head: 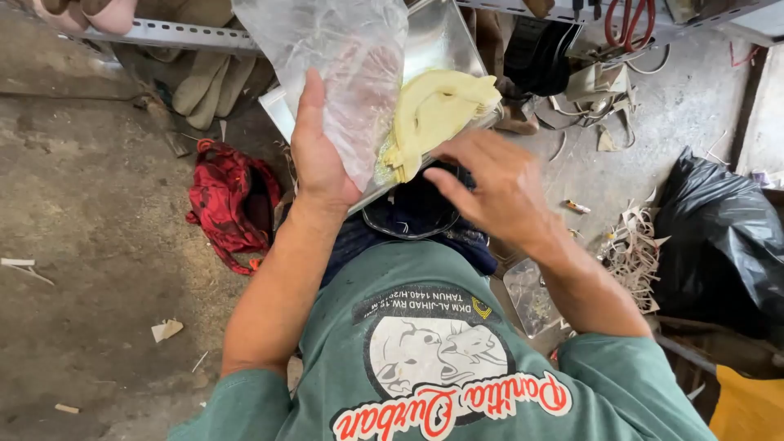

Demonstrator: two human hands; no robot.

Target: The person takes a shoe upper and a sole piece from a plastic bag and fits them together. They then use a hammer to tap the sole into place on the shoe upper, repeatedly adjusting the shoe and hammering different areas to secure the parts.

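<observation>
The left hand [318, 151] grips a clear plastic bag [343, 65] from below. At three o'clock of it, the right hand [498, 192] hovers half-open and empty beside yellow cut pieces [433, 118] on a metal tray [445, 41].

Littered concrete floor [90, 204], metal shelf rail [175, 34]

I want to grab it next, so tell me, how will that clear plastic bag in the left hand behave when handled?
The clear plastic bag looks floppy: it creases and sags around the left hand. Probably light, since one hand holds it up. Its glossy film may be slippery.
</observation>
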